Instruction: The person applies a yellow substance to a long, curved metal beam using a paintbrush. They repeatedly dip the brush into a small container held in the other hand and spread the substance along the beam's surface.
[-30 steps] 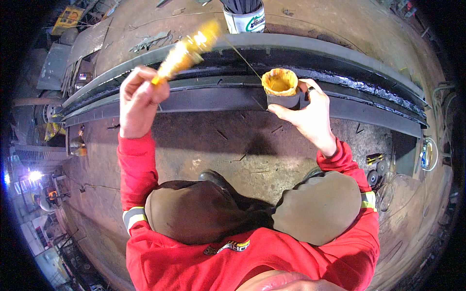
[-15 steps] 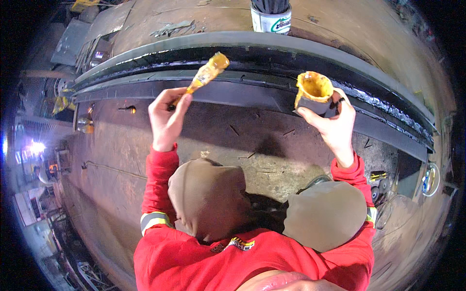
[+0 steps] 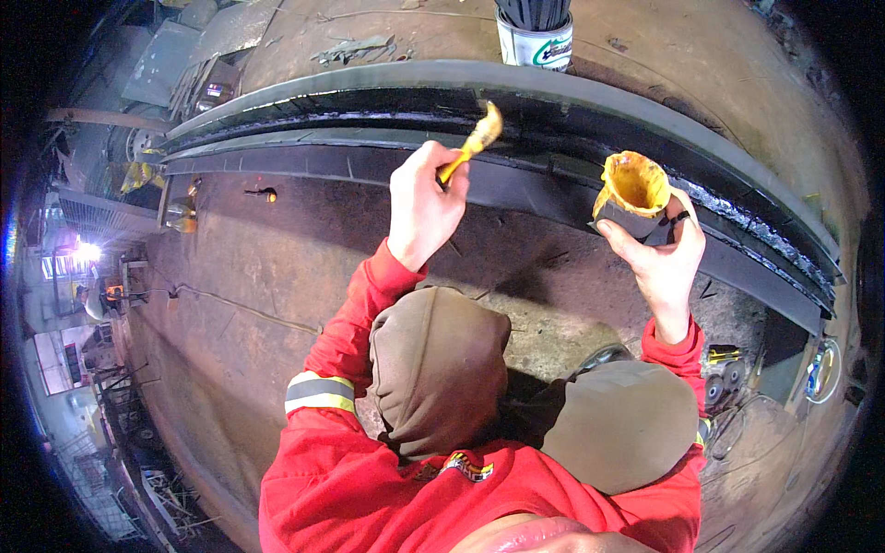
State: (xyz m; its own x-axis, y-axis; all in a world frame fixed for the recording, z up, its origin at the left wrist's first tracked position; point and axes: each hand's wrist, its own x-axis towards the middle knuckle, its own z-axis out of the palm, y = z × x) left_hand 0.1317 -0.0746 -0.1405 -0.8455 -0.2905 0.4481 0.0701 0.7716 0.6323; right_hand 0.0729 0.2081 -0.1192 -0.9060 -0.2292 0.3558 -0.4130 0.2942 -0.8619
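My left hand is closed around the handle of a paintbrush, its bristles raised and smeared with yellow. Over to the right, my right hand grips a small dark cup from the side. Thick yellow coating covers the cup's rim and inside, and its mouth tilts toward me. Both hands are in front of a long dark steel beam, which runs across the view beyond them. The brush tip overlaps the beam in the picture; whether it touches is unclear.
Beyond the beam stands a white bucket holding dark rods. A coiled pale hose and wheeled gear lie at the right. A cable crosses the floor at left, near a bottle. A bright light glares at far left.
My left hand has swung right with the brush, bringing it closer to the cup. My right hand and the cup appear slightly lower and further right, as the whole view has shifted somewhat.
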